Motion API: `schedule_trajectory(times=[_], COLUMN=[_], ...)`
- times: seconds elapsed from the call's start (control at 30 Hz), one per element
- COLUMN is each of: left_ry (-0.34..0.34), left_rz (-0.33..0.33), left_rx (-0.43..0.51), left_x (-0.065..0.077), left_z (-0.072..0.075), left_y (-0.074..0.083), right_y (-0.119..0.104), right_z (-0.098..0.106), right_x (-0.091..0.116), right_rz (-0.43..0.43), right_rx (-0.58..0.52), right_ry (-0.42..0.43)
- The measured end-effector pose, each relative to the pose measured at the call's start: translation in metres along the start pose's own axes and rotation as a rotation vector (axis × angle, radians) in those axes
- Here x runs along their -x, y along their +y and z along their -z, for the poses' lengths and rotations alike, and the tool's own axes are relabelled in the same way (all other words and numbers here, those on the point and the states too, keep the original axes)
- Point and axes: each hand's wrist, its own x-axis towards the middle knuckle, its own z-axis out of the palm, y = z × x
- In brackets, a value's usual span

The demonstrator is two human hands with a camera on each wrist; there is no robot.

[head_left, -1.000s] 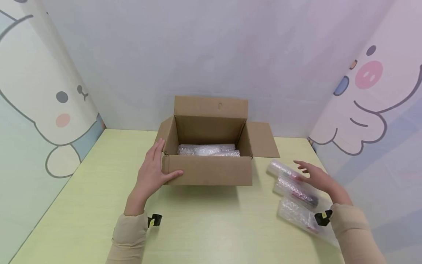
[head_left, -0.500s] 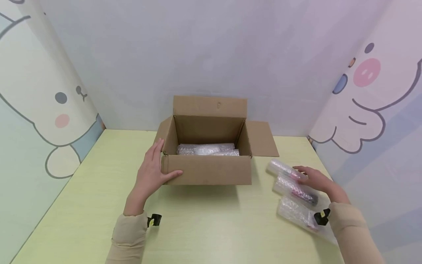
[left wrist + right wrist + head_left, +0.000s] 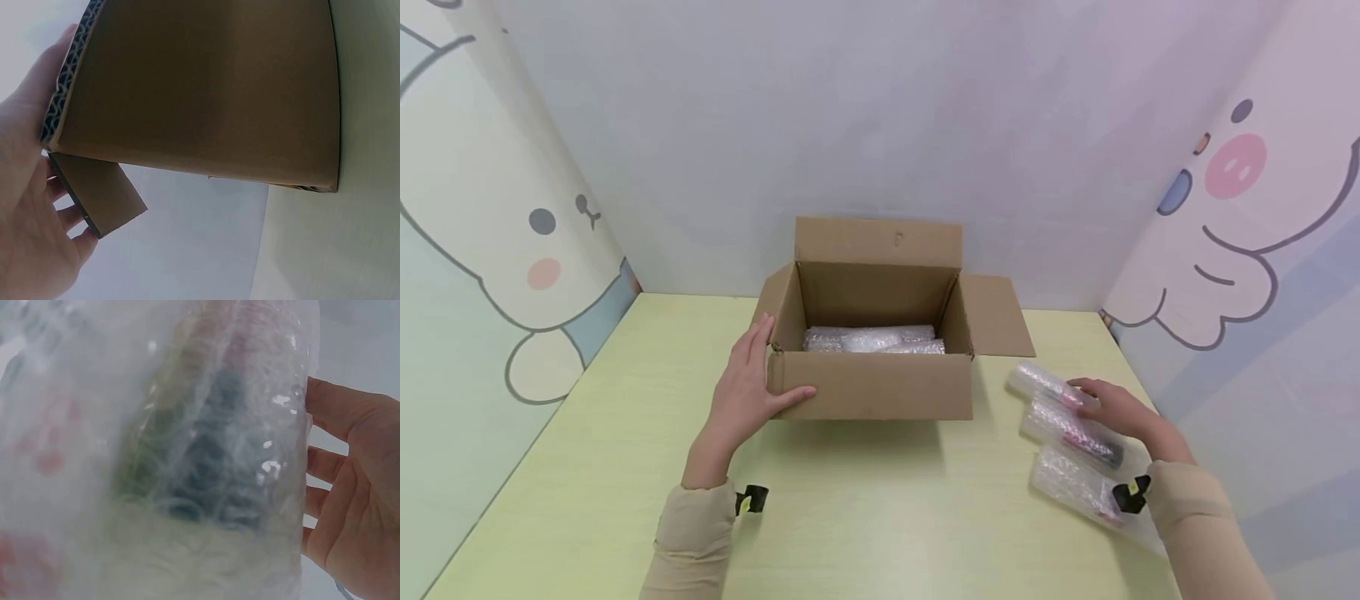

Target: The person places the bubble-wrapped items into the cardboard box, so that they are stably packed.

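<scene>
In the head view, my left hand (image 3: 742, 396) rests against the left front corner of an open cardboard box (image 3: 872, 386). Its thumb lies along the front panel, and the fingers extend along the left side flap (image 3: 100, 194). My right hand (image 3: 1122, 408) holds the farthest of three bubble-wrapped packages (image 3: 1037, 383) on the right, its fingers bent down around it. The middle bubble-wrapped package (image 3: 1060, 427) has a dark end. A third wrapped package (image 3: 1071, 483) lies closest to me. Bubble wrap (image 3: 206, 550) fills the right wrist view, blurring green, dark and pink contents and hiding my fingertips.
Inside the box lie several bubble-wrapped rolls (image 3: 872, 339). The right box flap (image 3: 997, 317) spreads outward over the pale yellow table (image 3: 865, 517), and the back flap (image 3: 880, 242) stands up near the wall (image 3: 880, 108).
My right hand has lowered slightly and its fingers have bent onto the farthest package; over the last half second it barely moves. My left hand and the box keep their places.
</scene>
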Motion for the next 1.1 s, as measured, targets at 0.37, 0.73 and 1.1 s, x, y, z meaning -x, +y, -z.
schedule_trajectory(times=[0.37,0.73,1.1], left_ry=[0.002,0.005,0.003], left_rz=[0.000,-0.006,-0.003], left_rx=[0.004,-0.001,0.002], left_x=[-0.001,-0.001,-0.001], left_z=[0.000,-0.002,-0.002], left_y=[0.000,-0.001,-0.001], right_y=[-0.004,-0.008,-0.018], right_z=[0.007,0.019,0.044], right_x=[-0.002,-0.001,0.003], right_rz=[-0.020,0.008,-0.008], right_rx=[0.025,0.062,0.100], right_ry=[0.024,0.083,0.167])
